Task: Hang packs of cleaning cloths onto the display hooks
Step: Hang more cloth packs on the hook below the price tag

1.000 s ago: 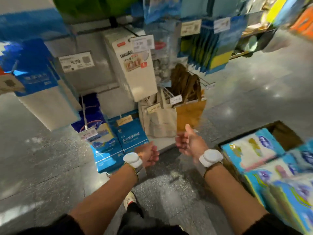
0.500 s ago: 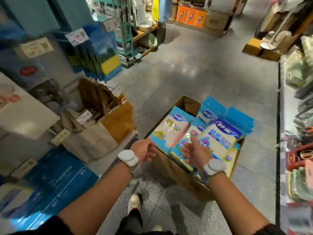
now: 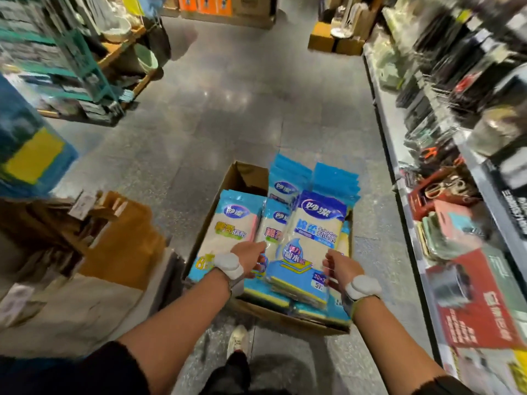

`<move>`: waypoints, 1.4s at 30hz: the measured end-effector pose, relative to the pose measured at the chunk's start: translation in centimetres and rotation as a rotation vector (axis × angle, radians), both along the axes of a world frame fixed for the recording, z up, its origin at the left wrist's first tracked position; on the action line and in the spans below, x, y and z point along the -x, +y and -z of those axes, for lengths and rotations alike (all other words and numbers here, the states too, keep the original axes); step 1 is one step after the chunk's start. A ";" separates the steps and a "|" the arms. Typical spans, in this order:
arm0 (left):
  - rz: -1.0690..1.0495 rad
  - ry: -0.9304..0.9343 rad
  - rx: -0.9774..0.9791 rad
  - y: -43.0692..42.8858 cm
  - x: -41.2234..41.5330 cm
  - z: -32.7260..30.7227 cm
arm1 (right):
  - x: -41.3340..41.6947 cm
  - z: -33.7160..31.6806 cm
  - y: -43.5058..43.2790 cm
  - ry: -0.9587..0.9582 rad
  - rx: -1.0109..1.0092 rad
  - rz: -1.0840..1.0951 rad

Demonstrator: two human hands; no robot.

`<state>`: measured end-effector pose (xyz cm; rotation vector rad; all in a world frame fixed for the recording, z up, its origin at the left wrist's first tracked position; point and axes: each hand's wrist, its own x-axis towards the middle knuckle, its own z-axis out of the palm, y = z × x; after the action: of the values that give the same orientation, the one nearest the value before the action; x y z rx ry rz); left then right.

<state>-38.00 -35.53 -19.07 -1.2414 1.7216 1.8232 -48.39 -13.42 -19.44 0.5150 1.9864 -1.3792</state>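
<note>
Fetching step — left hand point(image 3: 251, 255) and right hand point(image 3: 336, 266) flank the top pack point(image 3: 313, 232), grip unclear; next I clamp and lift.

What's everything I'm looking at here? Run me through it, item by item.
cardboard box: one, brown, open on the floor mid-aisle
packs of cleaning cloths: several, blue and cream, stacked in the box
floor: grey tiles, throughout
shelving: one run, grey, along the right, goods blurred
paper bags: a few, brown, lower left
hanging packs: several, blue and yellow, left edge
far boxes: a few, orange, aisle's far end
shoe: one, white, below the box
wrist devices: two, white, one per wrist
left hand: one, at the top pack's left edge, grip unclear
right hand: one, at its right edge, grip unclear
</note>
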 end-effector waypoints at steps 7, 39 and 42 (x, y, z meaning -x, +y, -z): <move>0.309 -0.032 0.153 -0.8 7.5 1.7 | 3.5 0.8 0.3 0.022 -0.148 -0.038; -0.330 -0.028 -0.243 -1.2 8.1 1.0 | 10.7 4.1 -6.1 -0.294 0.542 -0.444; -0.343 -0.016 -0.230 -2.0 6.3 -0.1 | 9.1 3.9 -8.8 -0.301 0.574 -0.454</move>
<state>-44.31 -37.53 -18.94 -1.5150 1.3034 2.1227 -57.45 -22.20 -23.30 -0.0018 1.2788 -1.3919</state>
